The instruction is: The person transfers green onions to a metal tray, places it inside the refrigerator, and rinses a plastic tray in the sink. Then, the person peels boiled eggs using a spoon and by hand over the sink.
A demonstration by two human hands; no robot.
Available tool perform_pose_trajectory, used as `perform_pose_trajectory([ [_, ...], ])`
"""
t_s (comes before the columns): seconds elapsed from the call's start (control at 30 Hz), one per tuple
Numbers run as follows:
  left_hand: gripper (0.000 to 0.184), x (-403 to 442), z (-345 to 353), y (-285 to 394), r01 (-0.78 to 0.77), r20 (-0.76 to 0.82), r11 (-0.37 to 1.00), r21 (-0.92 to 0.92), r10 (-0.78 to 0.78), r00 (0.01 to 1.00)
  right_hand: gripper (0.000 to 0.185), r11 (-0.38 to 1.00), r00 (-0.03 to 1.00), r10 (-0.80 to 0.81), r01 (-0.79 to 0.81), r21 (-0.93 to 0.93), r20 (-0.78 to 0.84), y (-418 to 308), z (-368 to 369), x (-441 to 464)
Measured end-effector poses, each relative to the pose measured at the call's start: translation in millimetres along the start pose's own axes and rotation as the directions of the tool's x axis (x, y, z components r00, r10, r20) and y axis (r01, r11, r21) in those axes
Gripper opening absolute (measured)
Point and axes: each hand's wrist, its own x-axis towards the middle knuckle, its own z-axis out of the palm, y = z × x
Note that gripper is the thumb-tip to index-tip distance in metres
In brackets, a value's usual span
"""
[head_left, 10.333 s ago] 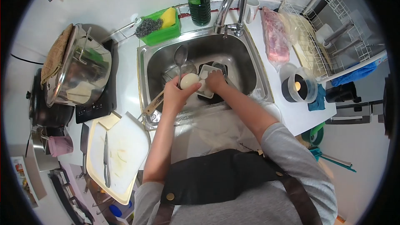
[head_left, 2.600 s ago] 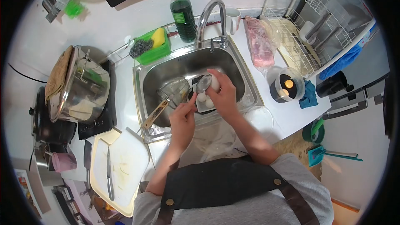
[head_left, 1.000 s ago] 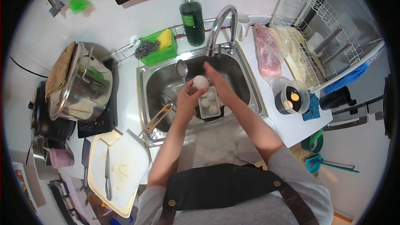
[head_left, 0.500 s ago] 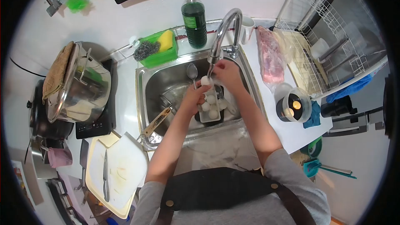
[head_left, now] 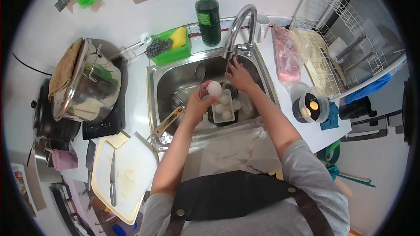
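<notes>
My left hand (head_left: 200,105) is closed around a white egg (head_left: 214,89) and a metal spoon (head_left: 200,73), whose bowl points up. Below it in the steel sink (head_left: 175,72) is a white plastic container (head_left: 230,98) with several eggs (head_left: 225,99) inside, resting over something dark. My right hand (head_left: 239,77), empty with fingers spread, reaches toward the back of the sink just right of the thin water stream under the faucet (head_left: 239,17). A wooden-handled utensil (head_left: 168,121) leans over the sink's left edge.
Left of the sink stand a large steel pot (head_left: 103,89) and a cutting board (head_left: 135,161) with a knife (head_left: 113,179). Behind are a green sponge tray (head_left: 175,57) and a soap bottle (head_left: 208,22). Wrapped meat (head_left: 286,57) and a tub with yolks (head_left: 323,113) lie right.
My right hand has moved away from the egg in my left hand, opening toward the sink's back. The egg now shows fully. The whole view has shifted slightly.
</notes>
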Motion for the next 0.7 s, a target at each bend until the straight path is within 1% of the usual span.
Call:
perform_pose_trajectory([
  [0.03,0.063,-6,-1,8,0.01,-0.019,0.999,0.047,-0.01,1.0,0.05,0.926,0.984,0.096,-0.142,0.351,0.147,-9,-5,-1],
  [0.07,0.062,-8,-2,9,-0.024,-0.021,0.998,0.052,0.025,0.999,0.053,0.713,0.938,0.134,-0.314,0.627,0.319,-17,-9,-6],
  [0.1,0.062,-11,-3,9,-0.056,-0.02,0.997,0.057,0.057,0.998,0.052,0.515,0.876,0.032,-0.427,0.743,0.481,-39,-33,-13],
  [0.17,0.061,-12,-4,7,-0.113,-0.012,0.992,0.054,0.114,0.993,0.046,0.139,0.878,0.062,-0.479,0.867,0.475,-87,-59,-42],
  [0.2,0.061,-12,-4,6,-0.137,-0.005,0.989,0.051,0.137,0.991,0.042,-0.062,0.877,0.08,-0.47,0.88,0.474,-101,-61,-54],
  [0.23,0.061,-12,-3,5,-0.161,0.002,0.986,0.047,0.161,0.987,0.039,0.054,0.916,0.134,-0.388,0.92,0.379,-106,-60,-61],
  [0.3,0.059,-13,0,4,-0.241,0.007,0.964,0.115,0.242,0.97,0.034,0.29,0.965,0.208,-0.217,0.932,0.16,-110,-59,-72],
  [0.33,0.059,-14,2,5,-0.282,0.016,0.948,0.15,0.282,0.959,0.032,0.301,0.961,0.229,-0.219,0.928,0.153,-109,-60,-74],
  [0.4,0.058,-21,6,10,-0.245,0.02,0.96,0.136,0.245,0.969,0.03,0.319,0.952,0.272,-0.226,0.921,0.139,-107,-65,-75],
  [0.5,0.058,-27,7,13,-0.236,0.026,0.959,0.155,0.235,0.972,0.028,0.361,0.967,0.207,-0.215,0.907,0.147,-105,-79,-76],
  [0.6,0.061,-33,7,18,-0.251,0.053,0.953,0.171,0.245,0.968,0.027,0.482,0.985,0.141,-0.156,0.862,0.099,-100,-83,-75],
  [0.7,0.063,-37,4,20,-0.271,0.085,0.937,0.219,0.258,0.962,0.025,0.531,0.989,0.107,-0.145,0.835,0.104,-101,-88,-76],
])
